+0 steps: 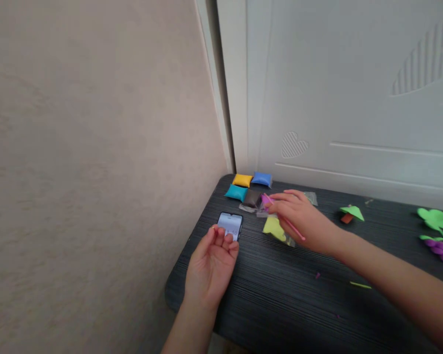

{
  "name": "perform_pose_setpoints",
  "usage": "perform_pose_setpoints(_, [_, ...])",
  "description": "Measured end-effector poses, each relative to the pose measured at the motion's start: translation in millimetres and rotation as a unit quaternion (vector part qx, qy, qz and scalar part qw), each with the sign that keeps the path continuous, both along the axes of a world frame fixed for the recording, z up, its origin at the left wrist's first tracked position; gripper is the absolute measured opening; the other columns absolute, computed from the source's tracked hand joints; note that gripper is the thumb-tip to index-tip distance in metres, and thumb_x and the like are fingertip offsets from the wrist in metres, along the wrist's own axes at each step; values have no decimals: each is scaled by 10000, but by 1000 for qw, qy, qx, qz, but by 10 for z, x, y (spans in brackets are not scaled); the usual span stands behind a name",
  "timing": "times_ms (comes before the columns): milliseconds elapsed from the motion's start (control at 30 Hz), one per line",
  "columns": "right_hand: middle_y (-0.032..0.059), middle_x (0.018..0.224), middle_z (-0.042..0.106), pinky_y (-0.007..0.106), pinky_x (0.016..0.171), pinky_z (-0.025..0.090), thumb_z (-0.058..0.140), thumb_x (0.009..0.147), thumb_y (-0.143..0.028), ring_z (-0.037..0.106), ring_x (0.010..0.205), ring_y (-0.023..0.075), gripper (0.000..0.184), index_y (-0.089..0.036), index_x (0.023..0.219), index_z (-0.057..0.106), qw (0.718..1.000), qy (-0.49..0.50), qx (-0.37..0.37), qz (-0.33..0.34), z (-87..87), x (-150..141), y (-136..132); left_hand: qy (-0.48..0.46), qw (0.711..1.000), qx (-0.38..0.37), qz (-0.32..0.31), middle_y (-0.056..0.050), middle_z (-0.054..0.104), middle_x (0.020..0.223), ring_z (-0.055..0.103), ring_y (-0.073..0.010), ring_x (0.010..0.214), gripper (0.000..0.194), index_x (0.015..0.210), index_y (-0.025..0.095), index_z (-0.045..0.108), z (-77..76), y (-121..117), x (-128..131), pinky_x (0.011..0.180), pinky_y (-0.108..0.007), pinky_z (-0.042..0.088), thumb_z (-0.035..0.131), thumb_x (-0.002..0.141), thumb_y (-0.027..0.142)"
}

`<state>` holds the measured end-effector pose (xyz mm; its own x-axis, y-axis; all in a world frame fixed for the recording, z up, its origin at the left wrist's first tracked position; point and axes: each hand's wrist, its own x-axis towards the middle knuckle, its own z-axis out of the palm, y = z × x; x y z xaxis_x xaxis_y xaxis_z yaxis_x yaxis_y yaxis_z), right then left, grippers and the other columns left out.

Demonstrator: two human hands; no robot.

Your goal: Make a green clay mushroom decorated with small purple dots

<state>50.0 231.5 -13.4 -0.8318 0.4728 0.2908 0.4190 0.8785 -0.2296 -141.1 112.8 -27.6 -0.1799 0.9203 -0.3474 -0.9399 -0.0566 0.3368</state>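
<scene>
Dark table (266, 290) | phone (229, 222) near left edge — screen lit | orange packet (242, 180) beside blue packet (262, 179) | magenta packet (267, 201)

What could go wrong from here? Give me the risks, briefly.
1. The left hand overlaps the phone in this view; if it is as close as it looks, it might nudge or smudge it.
2. The right hand holds a pink stick whose far end appears close to the magenta packet; a slip could poke it.
3. The right forearm appears beside a thin strip and could sweep it away.
</scene>
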Motion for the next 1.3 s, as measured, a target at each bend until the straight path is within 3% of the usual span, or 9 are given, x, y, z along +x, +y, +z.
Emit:
perform_pose_setpoints(67, [56, 1089, 569, 385, 923, 300, 459, 707, -104, 430, 1113, 194, 363, -198, 1055, 500, 999, -21, -3, -24, 74, 408, 9, 4, 999, -5, -47, 5, 595, 692, 533, -89, 649, 94, 753, 153, 615, 43, 73, 175, 607, -223, 433, 528, 762, 121])
perform_pose_setpoints(167, [73, 1078, 572, 365, 871, 348, 461, 712, -108, 487, 1039, 198, 390, -185, 1093, 498, 990, -70, 5, -126, 51, 1098, -60, 14, 993, -19, -116, -3, 591, 697, 532, -94, 650, 78, 744, 145, 622, 40, 168, 466, 603, -230, 442, 550, 743, 113])
perform_pose_setpoints(333, [85, 893, 624, 332, 751, 388, 402, 791, -160, 565, 832, 191, 275, -171, 1021, 553, 936, -189, -17, -296, -133, 1895, -351, 47, 970, -57, -230, -16, 593, 712, 542, -99, 654, 75, 747, 131, 627, -48, 314, 945, 616, -238, 461, 560, 733, 100])
perform_pose_setpoints(433, [72, 790, 625, 303, 694, 384, 381, 818, -188, 567, 757, 181, 234, -184, 937, 583, 914, -214, -28, -343, -247, 1988, -448, 88, 953, -58, -285, -17, 592, 721, 548, -101, 666, 68, 754, 131, 631, -4, 403, 1229, 631, -232, 455, 566, 736, 123])
perform_pose_setpoints(633, [71, 785, 629, 314, 667, 358, 450, 778, -187, 562, 756, 206, 141, -180, 820, 585, 914, -209, -25, -348, -442, 1816, -408, 95, 928, -19, -361, -19, 587, 726, 536, -96, 670, 90, 735, 125, 635, 273, 538, 1715, 646, -228, 430, 547, 754, 135])
perform_pose_setpoints(800, [64, 862, 624, 333, 668, 373, 461, 778, -199, 574, 745, 213, 235, -196, 995, 549, 919, -204, -29, -335, -496, 1796, -401, 50, 918, 46, -392, -10, 569, 689, 511, -89, 640, 144, 721, 122, 633, 452, 569, 1922, 624, -227, 399, 505, 780, 150])
perform_pose_setpoints(933, [76, 880, 622, 318, 694, 408, 460, 798, -242, 586, 777, 200, 361, -181, 1153, 472, 927, -169, -60, -330, -250, 1824, -393, 14, 912, 73, -404, -5, 559, 697, 501, -87, 642, 173, 716, 122, 631, 514, 552, 1977, 615, -225, 380, 477, 790, 153])
perform_pose_setpoints(1167, [-10, 1012, 583, 236, 765, 448, 509, 792, -246, 540, 933, 140, 235, -269, 1024, 531, 930, 138, -78, -331, 724, 1798, -554, 17, 906, 84, -415, -11, 563, 676, 501, -95, 643, 143, 712, 128, 643, 586, 618, 2076, 647, -241, 390, 516, 763, 170])
perform_pose_setpoints(1300, [-27, 1045, 579, 175, 759, 458, 553, 752, -157, 536, 962, 122, 281, -277, 1006, 533, 925, 247, -88, -276, 884, 1767, -666, 32, 907, 63, -416, -17, 590, 658, 520, -89, 631, 104, 708, 121, 659, 549, 696, 2124, 675, -242, 431, 572, 727, 175])
